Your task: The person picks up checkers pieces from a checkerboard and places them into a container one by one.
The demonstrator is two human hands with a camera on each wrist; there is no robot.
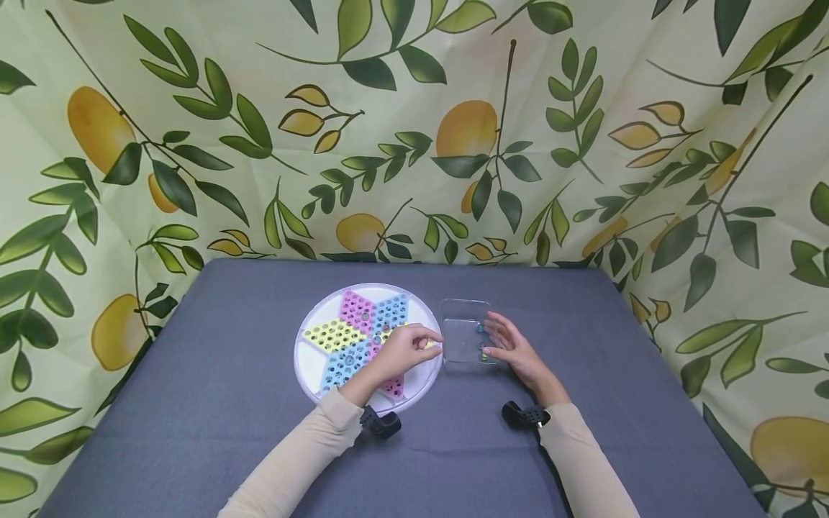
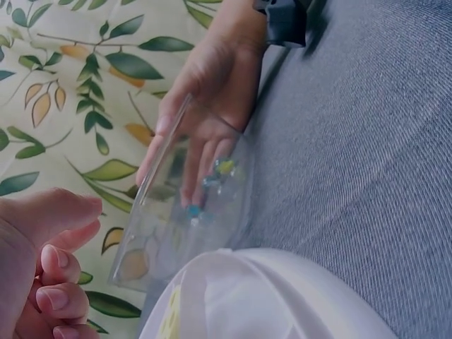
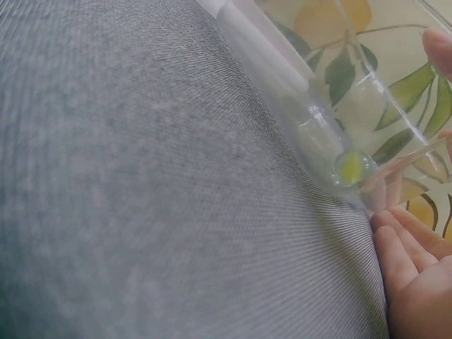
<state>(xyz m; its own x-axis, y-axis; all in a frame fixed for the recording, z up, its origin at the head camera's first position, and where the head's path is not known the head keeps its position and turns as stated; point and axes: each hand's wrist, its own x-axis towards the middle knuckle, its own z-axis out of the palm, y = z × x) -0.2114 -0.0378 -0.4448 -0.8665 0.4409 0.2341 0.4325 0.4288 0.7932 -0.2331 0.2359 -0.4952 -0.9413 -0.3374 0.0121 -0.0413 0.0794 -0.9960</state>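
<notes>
In the head view a round white Chinese checkers board (image 1: 315,360) has a star of pink, yellow and blue points, with marbles in some holes. My left hand (image 1: 406,349) hovers at its right edge, thumb and forefinger close together. I see nothing between those fingertips; the other fingers curl loosely. To the board's right, a clear plastic tray (image 1: 463,338) contains several marbles near its right side, including a yellow one (image 3: 352,168) and a blue one (image 2: 194,210). Around the tray's right side is my right hand (image 1: 514,350), thumb apart from the relaxed fingers, some seen through the clear plastic.
A grey cloth (image 1: 214,360) covers the table. Fabric printed with leaves and fruit (image 1: 401,108) hangs behind it and along the sides. Dark wrist bands (image 1: 382,423) are on both arms.
</notes>
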